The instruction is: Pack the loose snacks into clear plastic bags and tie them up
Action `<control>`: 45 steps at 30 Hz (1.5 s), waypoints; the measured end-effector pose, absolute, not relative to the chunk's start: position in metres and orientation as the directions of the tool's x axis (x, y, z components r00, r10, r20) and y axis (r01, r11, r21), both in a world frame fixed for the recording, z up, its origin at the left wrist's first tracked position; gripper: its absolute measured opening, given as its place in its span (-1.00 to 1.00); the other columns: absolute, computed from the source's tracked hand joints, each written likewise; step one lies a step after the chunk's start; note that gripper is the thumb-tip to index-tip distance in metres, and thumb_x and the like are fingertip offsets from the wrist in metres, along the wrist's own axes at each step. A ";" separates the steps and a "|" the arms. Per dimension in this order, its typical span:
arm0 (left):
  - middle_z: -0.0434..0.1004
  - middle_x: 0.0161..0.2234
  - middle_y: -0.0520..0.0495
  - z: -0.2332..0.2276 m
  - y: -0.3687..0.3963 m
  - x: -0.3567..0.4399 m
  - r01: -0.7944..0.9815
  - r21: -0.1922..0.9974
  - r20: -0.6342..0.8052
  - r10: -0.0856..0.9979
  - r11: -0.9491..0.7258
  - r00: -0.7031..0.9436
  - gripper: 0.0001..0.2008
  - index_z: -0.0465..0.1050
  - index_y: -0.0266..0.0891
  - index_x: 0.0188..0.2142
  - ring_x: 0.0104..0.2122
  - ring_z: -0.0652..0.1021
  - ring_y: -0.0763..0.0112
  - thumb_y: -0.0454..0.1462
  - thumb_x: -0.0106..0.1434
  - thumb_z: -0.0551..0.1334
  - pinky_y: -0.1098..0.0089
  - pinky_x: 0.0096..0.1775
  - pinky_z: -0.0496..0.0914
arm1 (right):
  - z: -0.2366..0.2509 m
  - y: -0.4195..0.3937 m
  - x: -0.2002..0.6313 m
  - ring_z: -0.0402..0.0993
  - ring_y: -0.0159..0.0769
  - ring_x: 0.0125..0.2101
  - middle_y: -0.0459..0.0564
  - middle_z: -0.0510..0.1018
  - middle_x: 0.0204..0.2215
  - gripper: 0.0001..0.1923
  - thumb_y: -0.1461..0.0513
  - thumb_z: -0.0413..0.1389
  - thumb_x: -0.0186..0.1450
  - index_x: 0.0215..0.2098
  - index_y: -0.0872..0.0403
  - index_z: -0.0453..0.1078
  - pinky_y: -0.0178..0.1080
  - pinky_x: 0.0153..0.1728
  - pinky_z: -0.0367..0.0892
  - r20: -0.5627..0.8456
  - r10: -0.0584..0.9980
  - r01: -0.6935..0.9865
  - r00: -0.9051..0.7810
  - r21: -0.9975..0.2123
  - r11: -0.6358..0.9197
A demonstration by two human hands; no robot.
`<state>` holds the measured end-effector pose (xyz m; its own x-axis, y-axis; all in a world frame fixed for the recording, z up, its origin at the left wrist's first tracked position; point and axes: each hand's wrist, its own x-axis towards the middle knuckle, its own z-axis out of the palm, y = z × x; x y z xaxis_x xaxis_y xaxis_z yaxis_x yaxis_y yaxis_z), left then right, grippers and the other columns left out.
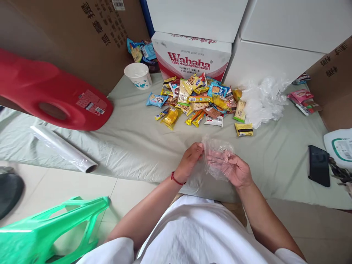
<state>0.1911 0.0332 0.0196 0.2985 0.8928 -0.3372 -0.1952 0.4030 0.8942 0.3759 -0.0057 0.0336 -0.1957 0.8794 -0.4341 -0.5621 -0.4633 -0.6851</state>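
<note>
Between my two hands is a clear plastic bag (218,146), thin and crumpled. My left hand (191,158) pinches its left edge between thumb and fingers; a red cord bracelet circles that wrist. My right hand (235,169) grips the bag's right side, its fingers partly seen through the film. Just beyond lies a pile of small wrapped snacks (199,99) in yellow, blue, brown and white packaging. A single yellow packet (244,129) sits apart at the pile's right front. Beside the pile is a heap of clear plastic bags (262,101).
Behind the snacks stands a Wahaha water carton (192,58), with a paper cup (138,76) to its left. A red jug (55,91) and a film roll (64,148) occupy the left. A phone (318,165) rests at right; a green stool (55,229) is on the floor.
</note>
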 end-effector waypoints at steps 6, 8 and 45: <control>0.41 -0.46 0.10 0.016 0.043 0.196 -0.389 0.861 -0.300 0.945 0.327 0.129 -0.59 0.47 -0.20 -0.39 -0.44 0.35 0.49 0.06 0.08 0.46 0.44 -0.33 0.27 | 0.026 -0.009 0.381 0.63 0.07 -0.08 0.06 0.70 -0.22 -0.85 0.14 0.26 0.02 -0.54 -0.02 0.39 0.11 0.02 0.45 -0.421 0.898 -0.578 -0.130 -0.704 -0.414; 0.42 -0.46 0.09 0.015 0.044 0.188 -0.399 0.862 -0.305 0.949 0.312 0.081 -0.60 0.47 -0.19 -0.40 -0.45 0.35 0.50 0.06 0.08 0.46 0.45 -0.35 0.26 | 0.024 -0.010 0.393 0.63 0.01 -0.13 0.02 0.68 -0.26 -0.84 0.14 0.27 0.05 -0.51 -0.02 0.38 0.04 -0.08 0.51 -0.430 0.902 -0.578 -0.042 -0.726 -0.373; 0.51 -0.47 0.01 0.011 0.061 0.085 0.056 0.914 -0.405 0.890 0.403 0.209 -0.70 0.59 -0.25 -0.41 -0.50 0.41 0.50 -0.14 -0.07 0.55 0.45 -0.43 0.32 | 0.005 0.043 0.480 0.26 -0.36 -0.59 -0.11 0.47 -0.54 -0.67 -0.05 0.26 0.24 -0.24 0.03 0.47 -0.27 -0.54 0.16 -0.227 0.942 0.345 0.245 -0.888 -0.304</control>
